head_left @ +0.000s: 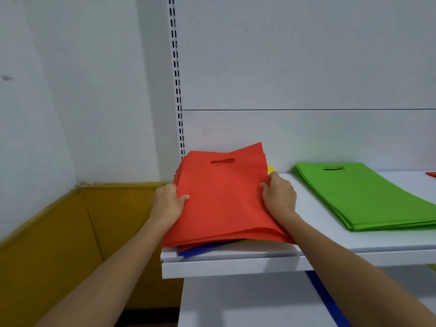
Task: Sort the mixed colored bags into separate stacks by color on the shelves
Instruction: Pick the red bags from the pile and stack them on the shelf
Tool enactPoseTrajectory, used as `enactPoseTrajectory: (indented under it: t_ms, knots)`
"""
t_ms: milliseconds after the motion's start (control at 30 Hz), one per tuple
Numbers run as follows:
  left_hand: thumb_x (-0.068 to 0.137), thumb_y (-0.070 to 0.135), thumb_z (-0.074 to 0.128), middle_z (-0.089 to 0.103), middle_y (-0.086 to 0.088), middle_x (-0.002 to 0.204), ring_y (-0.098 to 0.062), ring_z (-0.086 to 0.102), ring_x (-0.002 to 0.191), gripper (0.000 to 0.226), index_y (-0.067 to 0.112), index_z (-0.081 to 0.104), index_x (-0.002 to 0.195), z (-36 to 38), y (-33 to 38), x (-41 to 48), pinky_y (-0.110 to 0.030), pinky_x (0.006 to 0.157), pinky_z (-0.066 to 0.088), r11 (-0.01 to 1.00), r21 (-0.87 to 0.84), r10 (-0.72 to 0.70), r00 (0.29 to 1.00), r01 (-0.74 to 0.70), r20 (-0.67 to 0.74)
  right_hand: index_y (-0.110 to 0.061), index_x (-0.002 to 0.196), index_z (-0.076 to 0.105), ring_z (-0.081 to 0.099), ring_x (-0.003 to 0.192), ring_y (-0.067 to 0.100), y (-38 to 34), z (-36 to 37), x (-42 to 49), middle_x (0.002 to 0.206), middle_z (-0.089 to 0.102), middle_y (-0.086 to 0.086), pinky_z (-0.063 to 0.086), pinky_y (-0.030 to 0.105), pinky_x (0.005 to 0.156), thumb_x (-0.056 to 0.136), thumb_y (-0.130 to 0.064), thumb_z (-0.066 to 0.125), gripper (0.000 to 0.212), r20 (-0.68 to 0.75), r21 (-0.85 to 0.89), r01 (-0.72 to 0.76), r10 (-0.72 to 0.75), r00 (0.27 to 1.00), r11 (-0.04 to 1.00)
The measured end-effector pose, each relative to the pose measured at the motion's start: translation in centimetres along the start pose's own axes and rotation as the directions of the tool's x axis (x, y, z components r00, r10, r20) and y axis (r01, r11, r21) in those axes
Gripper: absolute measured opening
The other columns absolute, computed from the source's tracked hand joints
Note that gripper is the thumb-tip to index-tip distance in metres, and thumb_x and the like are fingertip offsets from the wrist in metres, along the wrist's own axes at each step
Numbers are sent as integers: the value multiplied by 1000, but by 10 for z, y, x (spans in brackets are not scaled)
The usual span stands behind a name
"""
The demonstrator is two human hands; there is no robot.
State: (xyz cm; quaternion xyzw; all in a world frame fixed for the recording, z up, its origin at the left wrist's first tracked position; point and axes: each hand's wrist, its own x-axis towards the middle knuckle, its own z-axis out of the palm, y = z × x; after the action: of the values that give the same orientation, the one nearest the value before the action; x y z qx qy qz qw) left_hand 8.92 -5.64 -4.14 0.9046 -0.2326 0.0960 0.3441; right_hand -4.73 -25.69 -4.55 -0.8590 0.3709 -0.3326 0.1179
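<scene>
Left hand [168, 204] and right hand [279, 197] grip opposite side edges of the red bags [221, 199], fingers clamped on them, atop the mixed pile at the white shelf [330, 241] left end, green stack [368, 197] lying apart to the right.

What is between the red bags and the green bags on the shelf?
Just bare white shelf between the red bags and the green bags, apart from the right hand gripping the red ones' edge.
</scene>
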Motion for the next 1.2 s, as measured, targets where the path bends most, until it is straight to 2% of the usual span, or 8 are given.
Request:
enactPoseTrajectory:
  t_ms: [133, 333, 500, 667, 800, 933, 1100, 1200]
  knots:
    - [85, 29, 65, 62, -20, 108, -33, 56, 103, 35, -2, 61, 103, 2, 2, 5, -36, 84, 42, 997, 80, -22, 999, 19, 31, -3, 113, 47, 56, 101, 37, -1, 2, 1, 109, 62, 17, 39, 38, 73, 94, -17, 47, 23, -28, -18, 31, -32, 999, 999]
    - [88, 37, 59, 63, -13, 109, -30, 57, 106, 34, 6, 62, 104, -2, 8, 3, -36, 79, 45, 949, 314, -11, 1000, 4, 20, -1, 108, 51, 52, 102, 33, 1, 5, 2, 110, 58, 15, 40, 36, 76, 92, -14, 46, 22, 10, -31, 41, -41, 999, 999]
    - [88, 28, 61, 60, -17, 116, -35, 55, 110, 33, 4, 58, 110, -1, 10, 5, -39, 84, 46, 968, 243, -76, 995, 57, 71, 0, 107, 51, 51, 103, 33, -1, 5, 0, 111, 56, 15, 40, 38, 79, 92, -14, 45, 22, 18, -38, 50, -49, 999, 998]
    - [87, 25, 64, 58, -20, 118, -36, 53, 113, 37, -1, 56, 112, -8, 16, 10, -38, 88, 44, 963, 268, -73, 988, 35, 132, 0, 108, 50, 50, 103, 33, -1, 4, 0, 111, 55, 15, 39, 37, 79, 92, -13, 45, 22, 23, -41, 51, -50, 998, 998]
    - [84, 11, 62, 61, -21, 112, -36, 55, 108, 24, -3, 60, 103, -5, 16, 11, -36, 83, 45, 984, 171, -64, 991, 44, 115, 0, 108, 51, 51, 102, 33, -1, 5, 1, 110, 55, 16, 39, 37, 78, 92, -12, 45, 21, 30, -48, 58, -56, 998, 997]
    - [87, 17, 59, 58, -16, 119, -35, 54, 113, 30, 4, 55, 113, -4, 17, 5, -38, 85, 45, 975, 206, -105, 991, 85, 87, 1, 105, 50, 51, 101, 33, -2, 5, 0, 108, 55, 16, 38, 37, 76, 91, -12, 45, 19, 18, -54, 67, -66, 998, 996]
    - [87, 25, 64, 57, -19, 122, -36, 52, 116, 39, 0, 54, 115, -10, 17, 9, -38, 89, 44, 958, 283, -85, 985, 40, 149, 0, 104, 50, 51, 100, 33, -1, 5, 0, 107, 55, 16, 39, 37, 76, 91, -12, 45, 19, 22, -50, 69, -68, 997, 996]
    - [88, 26, 63, 57, -18, 121, -34, 53, 114, 37, 2, 54, 115, -9, 17, 6, -38, 88, 45, 948, 317, -59, 991, 19, 117, 1, 105, 50, 51, 100, 33, -2, 6, 0, 108, 55, 16, 39, 37, 76, 92, -13, 45, 19, 26, -51, 71, -70, 997, 996]
